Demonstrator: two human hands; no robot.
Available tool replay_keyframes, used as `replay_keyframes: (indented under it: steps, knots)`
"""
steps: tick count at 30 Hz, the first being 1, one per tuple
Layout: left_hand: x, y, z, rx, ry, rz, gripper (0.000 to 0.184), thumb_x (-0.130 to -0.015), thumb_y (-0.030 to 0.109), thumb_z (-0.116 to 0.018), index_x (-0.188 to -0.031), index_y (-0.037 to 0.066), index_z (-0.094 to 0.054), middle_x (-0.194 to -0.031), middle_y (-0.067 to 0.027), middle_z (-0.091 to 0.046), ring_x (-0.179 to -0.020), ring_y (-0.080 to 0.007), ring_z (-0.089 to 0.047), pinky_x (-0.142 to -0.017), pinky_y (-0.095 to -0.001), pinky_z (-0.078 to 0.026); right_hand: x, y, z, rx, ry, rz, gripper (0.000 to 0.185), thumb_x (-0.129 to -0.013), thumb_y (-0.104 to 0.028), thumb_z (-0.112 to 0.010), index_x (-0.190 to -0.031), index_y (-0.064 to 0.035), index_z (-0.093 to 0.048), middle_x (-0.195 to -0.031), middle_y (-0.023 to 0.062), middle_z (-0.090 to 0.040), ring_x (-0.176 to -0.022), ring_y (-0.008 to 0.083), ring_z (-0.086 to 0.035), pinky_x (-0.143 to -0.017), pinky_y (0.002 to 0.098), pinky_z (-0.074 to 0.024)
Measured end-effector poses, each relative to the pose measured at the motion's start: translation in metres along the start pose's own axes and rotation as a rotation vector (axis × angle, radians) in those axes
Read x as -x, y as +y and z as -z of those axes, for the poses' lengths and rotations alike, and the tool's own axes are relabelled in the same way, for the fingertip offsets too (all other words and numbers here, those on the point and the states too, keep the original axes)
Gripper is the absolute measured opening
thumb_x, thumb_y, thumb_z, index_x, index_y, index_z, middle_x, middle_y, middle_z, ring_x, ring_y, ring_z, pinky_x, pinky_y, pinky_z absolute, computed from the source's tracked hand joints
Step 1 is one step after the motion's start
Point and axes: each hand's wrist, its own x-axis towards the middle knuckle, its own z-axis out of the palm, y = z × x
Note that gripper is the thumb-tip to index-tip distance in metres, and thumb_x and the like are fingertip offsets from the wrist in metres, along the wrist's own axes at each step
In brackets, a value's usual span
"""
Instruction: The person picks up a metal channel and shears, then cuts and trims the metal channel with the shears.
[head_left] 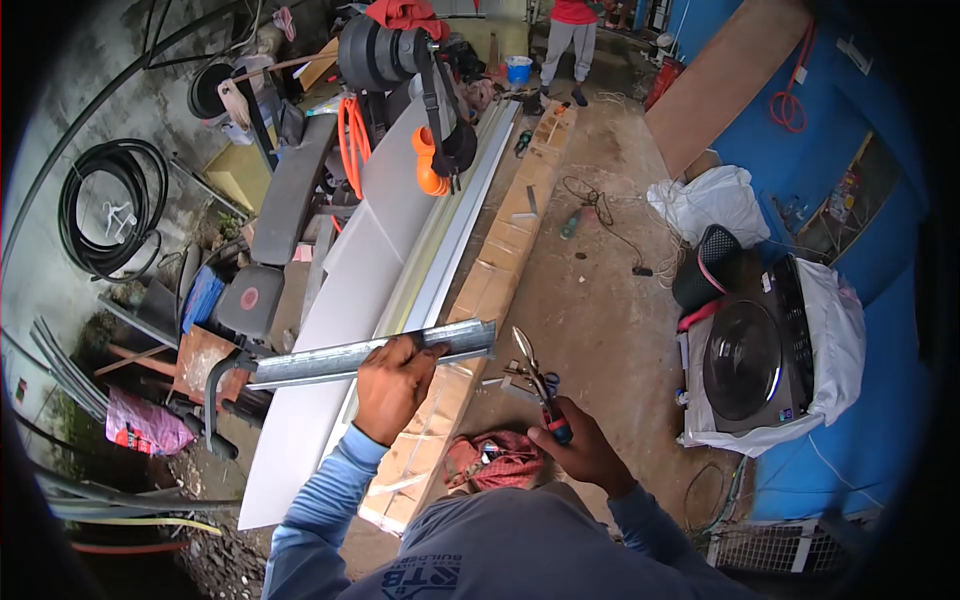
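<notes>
My left hand [398, 385] is wrapped round a long metal channel [310, 364], near its right end. The channel lies crosswise above a long cardboard-wrapped bundle [497, 250] and white panels [370, 235]; whether it touches them I cannot tell. In my right hand [585, 445] are metal snips [530, 362] with red and dark handles, their blades pointing up and away, just right of the channel's end. Beyond my wrists, a red patterned cloth [495, 462] lies on the floor between my arms.
At the right sits a washing machine [745, 360] in white wrapping. A bench [290, 200] and black coiled hose [115, 210] are at the left. Another person [570, 45] stands at the far end. A cable [610, 215] lies on the floor.
</notes>
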Motion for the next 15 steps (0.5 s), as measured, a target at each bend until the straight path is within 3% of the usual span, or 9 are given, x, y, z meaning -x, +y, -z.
replay_keyframes:
  steps: [3, 4, 12, 15]
  knots:
    - [0.003, 0.001, -0.007, -0.044, 0.084, 0.023, 0.034, -0.083, 0.004, -0.081, -0.115, 0.015, -0.085, -0.075, -0.005, -0.053, -0.072, -0.0235, -0.061, -0.062, -0.0397, -0.05, 0.009, -0.009, -0.018, -0.031, 0.045, 0.02, 0.039, -0.102, -0.031, -0.078, -0.121, -0.0029, -0.06, -0.095, 0.0105, -0.062, -0.085, 0.023, -0.06, -0.082, 0.039, -0.0517]
    - [0.005, -0.001, -0.009, -0.064, 0.101, 0.025, 0.029, -0.087, 0.01, -0.081, -0.115, 0.017, -0.084, -0.077, -0.004, -0.053, -0.072, -0.0238, -0.061, -0.061, -0.04, -0.05, 0.011, -0.013, -0.022, -0.05, 0.034, 0.022, 0.04, -0.102, -0.031, -0.078, -0.122, -0.0027, -0.06, -0.096, 0.0107, -0.062, -0.086, 0.0231, -0.06, -0.082, 0.0391, -0.0518]
    - [0.014, 0.0, -0.022, -0.139, 0.155, 0.077, 0.032, -0.089, 0.011, -0.08, -0.119, 0.023, -0.085, -0.076, -0.0021, -0.049, -0.072, -0.0213, -0.058, -0.06, -0.0393, -0.048, 0.018, 0.002, -0.047, -0.021, 0.02, 0.168, 0.047, -0.103, -0.03, -0.078, -0.135, -0.0021, -0.059, -0.098, 0.0103, -0.065, -0.089, 0.0213, -0.062, -0.082, 0.0393, -0.0526]
    - [0.016, 0.0, -0.022, -0.161, 0.153, 0.078, 0.036, -0.088, 0.011, -0.081, -0.122, 0.024, -0.085, -0.076, -0.0019, -0.048, -0.072, -0.0211, -0.057, -0.06, -0.0392, -0.048, 0.024, -0.001, -0.05, -0.046, -0.043, 0.107, 0.045, -0.104, -0.03, -0.076, -0.135, -0.0026, -0.06, -0.099, 0.0085, -0.064, -0.09, 0.0193, -0.061, -0.084, 0.0374, -0.0523]
